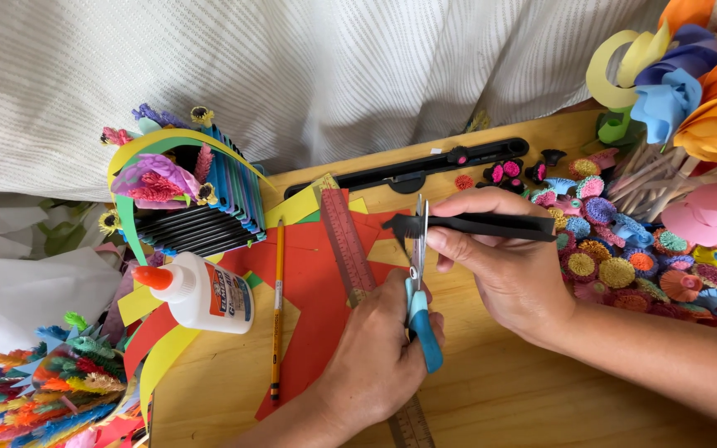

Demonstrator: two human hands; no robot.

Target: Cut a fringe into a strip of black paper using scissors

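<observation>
My left hand (375,357) comes up from the bottom centre and grips blue-handled scissors (421,319), blades pointing away from me. The blades straddle a long black paper strip (491,226), near its left end. My right hand (504,270) reaches in from the right and pinches that strip between thumb and fingers, holding it level above the wooden table (508,406). Under both hands lie a reddish ruler (346,253) and sheets of red paper (313,311).
A white glue bottle (207,297) with an orange cap lies at left, beside a yellow pencil (276,307). A rack of coloured paper strips (201,203) stands behind. Several fringed paper flowers (624,261) crowd the right; large foam flowers (690,91) above. A black bar tool (425,166) lies at the back.
</observation>
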